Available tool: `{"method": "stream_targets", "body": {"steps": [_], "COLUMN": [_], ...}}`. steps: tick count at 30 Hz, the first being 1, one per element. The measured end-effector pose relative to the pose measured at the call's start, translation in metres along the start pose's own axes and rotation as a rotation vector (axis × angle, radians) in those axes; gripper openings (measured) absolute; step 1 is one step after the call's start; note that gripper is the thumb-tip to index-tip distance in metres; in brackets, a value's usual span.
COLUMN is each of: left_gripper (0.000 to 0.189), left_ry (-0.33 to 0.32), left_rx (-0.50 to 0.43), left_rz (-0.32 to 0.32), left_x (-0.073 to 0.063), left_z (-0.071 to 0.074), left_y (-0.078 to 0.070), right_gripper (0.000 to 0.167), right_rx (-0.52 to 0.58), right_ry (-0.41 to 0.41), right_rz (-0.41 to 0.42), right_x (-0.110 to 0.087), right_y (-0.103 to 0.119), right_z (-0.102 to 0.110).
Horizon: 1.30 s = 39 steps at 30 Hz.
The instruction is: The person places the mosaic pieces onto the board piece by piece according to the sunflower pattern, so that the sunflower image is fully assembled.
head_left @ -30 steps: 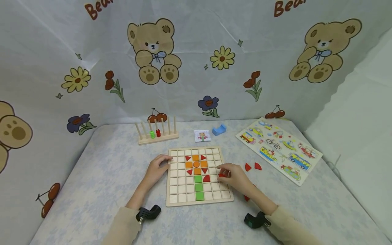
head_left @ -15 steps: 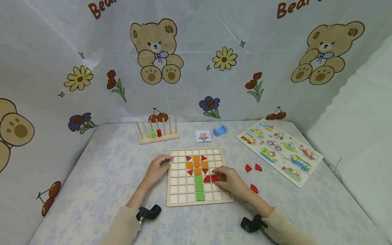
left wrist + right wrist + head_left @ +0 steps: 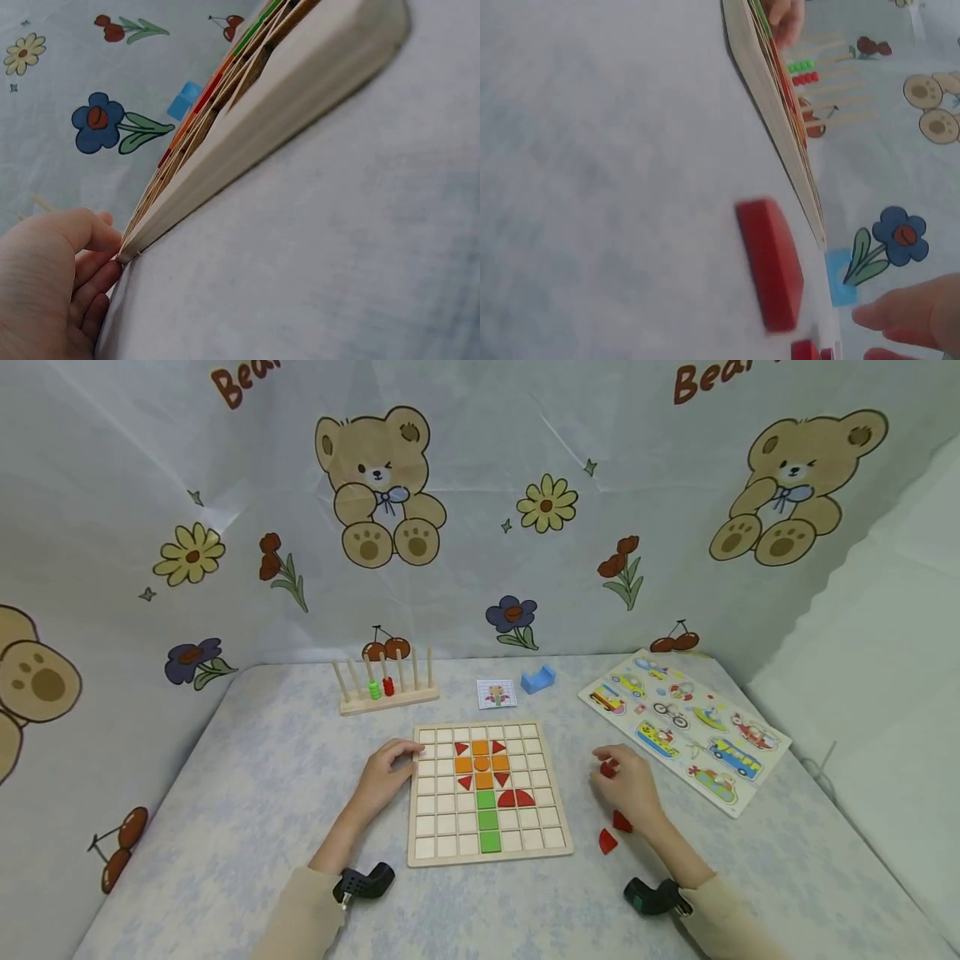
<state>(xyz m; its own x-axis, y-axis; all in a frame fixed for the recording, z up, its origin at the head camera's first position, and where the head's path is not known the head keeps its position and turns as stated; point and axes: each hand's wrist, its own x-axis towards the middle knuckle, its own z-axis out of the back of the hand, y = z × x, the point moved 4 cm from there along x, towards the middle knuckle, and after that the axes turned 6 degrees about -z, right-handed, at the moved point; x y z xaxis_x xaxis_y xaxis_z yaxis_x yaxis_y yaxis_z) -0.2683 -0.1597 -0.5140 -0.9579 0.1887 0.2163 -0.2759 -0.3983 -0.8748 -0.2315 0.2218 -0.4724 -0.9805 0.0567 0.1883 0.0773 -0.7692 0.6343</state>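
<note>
A wooden grid board (image 3: 444, 823) lies on the table, with orange squares (image 3: 480, 747), an orange disc (image 3: 481, 763), green squares (image 3: 490, 842) and red triangles (image 3: 502, 779) set in its cells. Two red quarter-circle pieces (image 3: 515, 797) sit side by side, right of the green column. My left hand (image 3: 381, 774) holds the board's left edge, its thumb and fingers at the rim in the left wrist view. My right hand (image 3: 626, 782) is lowered over loose red pieces right of the board, its fingers loosely bent around one red piece (image 3: 608, 769).
Two more red pieces (image 3: 607, 841) lie below my right hand. A picture puzzle board (image 3: 693, 727) lies at the right. Behind the grid board stand a peg rack (image 3: 390, 698) with green and red beads, a pattern card (image 3: 497, 694) and a blue holder (image 3: 537, 679).
My right hand set a red quarter-circle piece on the board beside another, let go and moved right to the loose pieces. The left hand stays at the board's edge.
</note>
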Motion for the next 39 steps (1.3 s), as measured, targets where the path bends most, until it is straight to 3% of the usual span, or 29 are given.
{"method": "stream_targets", "body": {"steps": [3, 6, 13, 17, 20, 23, 25, 30, 39], "left_gripper": [0.028, 0.028, 0.028, 0.028, 0.028, 0.028, 0.028, 0.028, 0.027], "left_ry": [0.002, -0.001, -0.002, -0.005, -0.004, -0.002, -0.004, -0.006, -0.006], "left_rx": [0.003, -0.013, -0.012, 0.000, 0.002, 0.003, 0.007, 0.003, 0.002], "left_rz": [0.006, 0.014, 0.023, 0.016, 0.013, 0.010, 0.000, -0.024, -0.008], "left_x": [-0.001, -0.002, -0.002, -0.001, 0.000, 0.001, 0.001, 0.002, 0.001], "left_z": [0.002, 0.003, 0.003, 0.004, 0.005, 0.004, 0.003, 0.001, 0.000], "left_y": [-0.001, -0.001, 0.001, 0.001, 0.001, 0.001, 0.001, 0.001, -0.003], "right_gripper": [0.035, 0.036, 0.034, 0.035, 0.033, 0.036, 0.039, 0.040, 0.038], "right_rx": [-0.071, -0.083, 0.054, 0.158, 0.220, 0.257, 0.261, 0.236, 0.259], "right_ry": [-0.007, 0.015, 0.092, 0.224, 0.376, 0.518, 0.571, 0.580, 0.545], "right_rz": [-0.083, -0.092, -0.042, 0.082, 0.183, 0.236, 0.264, 0.337, 0.378], "right_x": [0.002, 0.003, 0.003, -0.006, -0.017, -0.026, -0.031, -0.036, -0.039], "right_y": [-0.013, -0.018, -0.007, 0.020, 0.043, 0.062, 0.071, 0.082, 0.083], "right_z": [0.008, 0.006, -0.001, -0.013, -0.029, -0.044, -0.052, -0.062, -0.064]}}
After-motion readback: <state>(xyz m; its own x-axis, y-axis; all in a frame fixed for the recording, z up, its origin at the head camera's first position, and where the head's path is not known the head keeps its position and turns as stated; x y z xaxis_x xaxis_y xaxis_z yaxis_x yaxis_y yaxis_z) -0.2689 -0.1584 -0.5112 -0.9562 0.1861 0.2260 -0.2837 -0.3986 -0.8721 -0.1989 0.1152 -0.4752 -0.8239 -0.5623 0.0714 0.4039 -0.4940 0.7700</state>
